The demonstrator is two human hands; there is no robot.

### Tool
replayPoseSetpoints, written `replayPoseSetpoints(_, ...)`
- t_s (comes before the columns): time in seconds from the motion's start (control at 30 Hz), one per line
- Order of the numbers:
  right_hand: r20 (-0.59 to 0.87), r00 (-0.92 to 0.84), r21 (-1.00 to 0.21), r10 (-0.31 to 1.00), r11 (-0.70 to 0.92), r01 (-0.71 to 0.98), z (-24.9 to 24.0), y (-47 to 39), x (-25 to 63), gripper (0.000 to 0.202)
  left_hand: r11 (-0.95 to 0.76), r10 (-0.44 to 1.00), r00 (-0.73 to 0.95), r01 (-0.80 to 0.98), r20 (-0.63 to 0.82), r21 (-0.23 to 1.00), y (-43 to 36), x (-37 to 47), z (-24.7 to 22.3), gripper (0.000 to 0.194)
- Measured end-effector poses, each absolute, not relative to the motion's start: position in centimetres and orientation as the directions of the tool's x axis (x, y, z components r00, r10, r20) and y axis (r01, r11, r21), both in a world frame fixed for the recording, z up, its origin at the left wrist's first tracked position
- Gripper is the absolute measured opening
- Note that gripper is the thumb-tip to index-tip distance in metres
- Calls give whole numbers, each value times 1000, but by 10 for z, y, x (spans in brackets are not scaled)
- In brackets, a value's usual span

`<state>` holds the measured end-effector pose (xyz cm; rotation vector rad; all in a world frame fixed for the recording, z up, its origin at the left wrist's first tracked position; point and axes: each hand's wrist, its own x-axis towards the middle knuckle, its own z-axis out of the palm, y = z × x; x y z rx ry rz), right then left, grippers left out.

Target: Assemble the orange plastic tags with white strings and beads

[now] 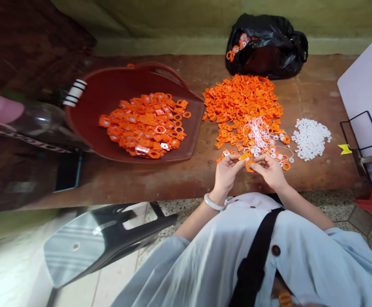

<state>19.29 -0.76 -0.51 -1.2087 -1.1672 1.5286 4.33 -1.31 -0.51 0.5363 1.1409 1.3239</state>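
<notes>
At the table's (173, 181) near side: left hand (226, 174) and right hand (270, 170), each grip pinched on one orange piece (250, 167), held before the loose cord (259, 133). Hazard: strands beside the right fingers could snag and drag small parts. Hazard: a slackened pinch could drop the piece over the near edge, narrowly separated from the hands by wood. Moving room: wood leftward, towards the red tub (90, 100); tighter forward. Right: white discs (311, 140), heaped, liable to scatter if brushed. Beyond: orange heap (243, 96); farthest, black bag (274, 34), mouth open.
</notes>
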Motion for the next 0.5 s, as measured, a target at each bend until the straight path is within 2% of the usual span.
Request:
replayPoseSetpoints(0.17,-41,-116,-999,992,-43,-10,3,-8,197,29,258,920,-162,-437,-358,862,-17,44,-4,47)
replayPoseSetpoints(0.37,30,110,-995,994,20,93,11,3,216,23,181,889,-346,-337,-301,924,-17,34,-2,45)
replayPoseSetpoints(0.5,20,-51,-995,998,24,93,8,1,213,24,228,922,-230,-331,-312,916,-20,39,2,46)
